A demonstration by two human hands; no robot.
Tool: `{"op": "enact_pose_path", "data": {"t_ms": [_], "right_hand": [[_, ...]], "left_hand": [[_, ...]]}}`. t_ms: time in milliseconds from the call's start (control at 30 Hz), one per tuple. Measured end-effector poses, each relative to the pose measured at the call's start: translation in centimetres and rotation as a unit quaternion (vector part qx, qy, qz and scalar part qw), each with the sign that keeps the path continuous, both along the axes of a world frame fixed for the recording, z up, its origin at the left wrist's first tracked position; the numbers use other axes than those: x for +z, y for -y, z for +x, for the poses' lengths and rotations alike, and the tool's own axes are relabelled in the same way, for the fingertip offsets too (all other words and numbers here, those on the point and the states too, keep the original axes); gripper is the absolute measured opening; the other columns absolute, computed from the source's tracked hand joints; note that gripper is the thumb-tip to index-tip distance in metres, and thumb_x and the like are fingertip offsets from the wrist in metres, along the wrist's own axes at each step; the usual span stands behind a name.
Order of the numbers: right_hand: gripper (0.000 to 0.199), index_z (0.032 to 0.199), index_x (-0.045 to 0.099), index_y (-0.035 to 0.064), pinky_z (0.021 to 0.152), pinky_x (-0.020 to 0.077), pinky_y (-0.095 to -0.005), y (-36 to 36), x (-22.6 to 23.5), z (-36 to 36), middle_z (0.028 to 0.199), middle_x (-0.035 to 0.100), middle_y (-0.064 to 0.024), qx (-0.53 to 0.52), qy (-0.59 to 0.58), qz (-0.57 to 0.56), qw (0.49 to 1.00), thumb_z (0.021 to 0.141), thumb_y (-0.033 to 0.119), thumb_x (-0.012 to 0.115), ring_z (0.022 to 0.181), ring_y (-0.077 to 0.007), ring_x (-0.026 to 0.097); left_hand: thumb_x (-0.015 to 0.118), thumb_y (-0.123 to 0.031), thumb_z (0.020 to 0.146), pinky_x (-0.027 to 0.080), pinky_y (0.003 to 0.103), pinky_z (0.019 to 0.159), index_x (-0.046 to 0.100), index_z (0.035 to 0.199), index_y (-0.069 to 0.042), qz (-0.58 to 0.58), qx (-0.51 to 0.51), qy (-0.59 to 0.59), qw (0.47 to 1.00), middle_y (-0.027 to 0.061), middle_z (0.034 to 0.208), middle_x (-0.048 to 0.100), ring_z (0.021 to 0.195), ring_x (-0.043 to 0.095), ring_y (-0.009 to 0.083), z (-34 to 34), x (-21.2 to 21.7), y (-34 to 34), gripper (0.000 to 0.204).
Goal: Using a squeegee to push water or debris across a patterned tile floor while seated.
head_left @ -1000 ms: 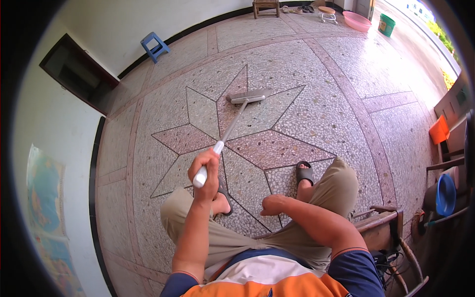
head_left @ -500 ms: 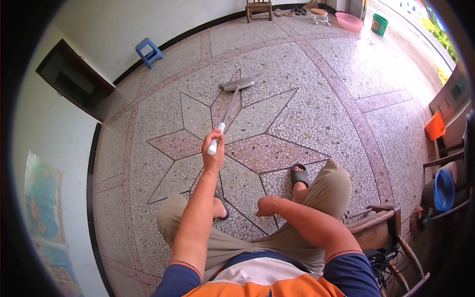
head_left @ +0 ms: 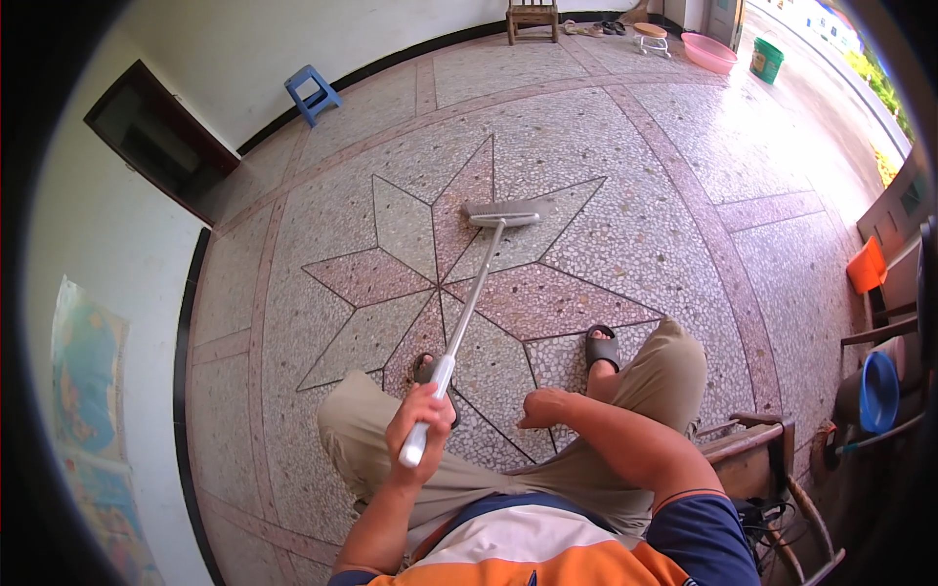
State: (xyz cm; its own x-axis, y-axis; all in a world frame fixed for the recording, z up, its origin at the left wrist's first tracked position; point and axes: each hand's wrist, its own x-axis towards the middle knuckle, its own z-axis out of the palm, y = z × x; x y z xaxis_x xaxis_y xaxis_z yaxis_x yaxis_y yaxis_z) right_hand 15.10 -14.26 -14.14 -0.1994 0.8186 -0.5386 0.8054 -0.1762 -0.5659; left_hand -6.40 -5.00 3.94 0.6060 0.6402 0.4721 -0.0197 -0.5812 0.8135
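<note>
My left hand [head_left: 414, 430] is wrapped round the white grip of a long-handled squeegee [head_left: 475, 298]. Its silvery pole slants away from me to a wide grey and white head, which lies on the speckled floor [head_left: 557, 234] over the star pattern. The butt of the grip pokes out past my palm, above my left thigh. My right hand [head_left: 545, 408] is a loose fist with no tool showing in it, and its forearm rests along my right thigh. Curled under, the right fingertips are partly hidden.
A blue stool [head_left: 313, 93] stands by the far-left wall. Along the back are a wooden chair [head_left: 532, 20], a round stool [head_left: 651, 37], a pink basin [head_left: 709, 53] and a green bucket [head_left: 767, 61]. To my right are a blue basin [head_left: 878, 393] and an orange container [head_left: 866, 266].
My left hand has pulled back toward my body with the squeegee. Its head has slid nearer across the floor and slightly right. The right hand keeps its pose.
</note>
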Motion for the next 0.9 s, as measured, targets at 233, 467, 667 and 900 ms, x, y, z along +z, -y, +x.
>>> {"op": "enact_pose_path", "data": {"t_ms": [233, 467, 667, 900], "right_hand": [[0.046, 0.087, 0.074, 0.0069, 0.080, 0.0507, -0.0460, 0.0, 0.4, 0.0, 0.094, 0.069, -0.0178, 0.010, 0.010, -0.021, 1.000, 0.082, 0.050, 0.060, 0.092, -0.0348, 0.065], [0.048, 0.097, 0.071, 0.0024, 0.084, 0.0506, -0.0448, -0.3, 0.8, -0.3, 0.104, 0.068, -0.0185, 0.003, 0.000, -0.050, 0.999, 0.082, 0.047, 0.061, 0.100, -0.0345, 0.064], [0.043, 0.091, 0.073, 0.0063, 0.079, 0.0516, -0.0458, -0.2, 1.0, -0.1, 0.094, 0.069, -0.0175, 0.001, -0.010, -0.008, 1.000, 0.083, 0.046, 0.059, 0.091, -0.0353, 0.066], [0.043, 0.090, 0.073, 0.0051, 0.079, 0.0516, -0.0462, -0.1, 1.1, 0.0, 0.093, 0.069, -0.0174, 0.001, -0.019, 0.014, 1.000, 0.083, 0.045, 0.059, 0.091, -0.0357, 0.066]], "left_hand": [[0.059, -0.051, 0.090, 0.047, 0.039, 0.075, 0.041, 0.075, -0.013, -0.002, -0.001, 0.204, 0.979, 0.0007, 0.063, 0.046, 0.062, 0.050, 0.0168, -1.2, 8.0, 2.6, 0.045], [0.058, -0.045, 0.092, 0.044, 0.035, 0.069, 0.039, 0.074, -0.014, -0.007, -0.042, 0.230, 0.972, -0.0008, 0.060, 0.043, 0.058, 0.045, 0.0139, 1.6, 9.0, 2.5, 0.041], [0.057, -0.034, 0.094, 0.046, 0.042, 0.080, 0.040, 0.077, -0.010, 0.004, -0.056, 0.195, 0.979, 0.0035, 0.068, 0.046, 0.066, 0.048, 0.0169, 6.0, 6.0, -0.6, 0.034], [0.060, -0.008, 0.093, 0.046, 0.036, 0.090, 0.049, 0.084, -0.002, 0.012, -0.051, 0.076, 0.996, 0.0098, 0.092, 0.062, 0.086, 0.059, 0.0197, 13.0, 1.6, -6.2, 0.015]]}}
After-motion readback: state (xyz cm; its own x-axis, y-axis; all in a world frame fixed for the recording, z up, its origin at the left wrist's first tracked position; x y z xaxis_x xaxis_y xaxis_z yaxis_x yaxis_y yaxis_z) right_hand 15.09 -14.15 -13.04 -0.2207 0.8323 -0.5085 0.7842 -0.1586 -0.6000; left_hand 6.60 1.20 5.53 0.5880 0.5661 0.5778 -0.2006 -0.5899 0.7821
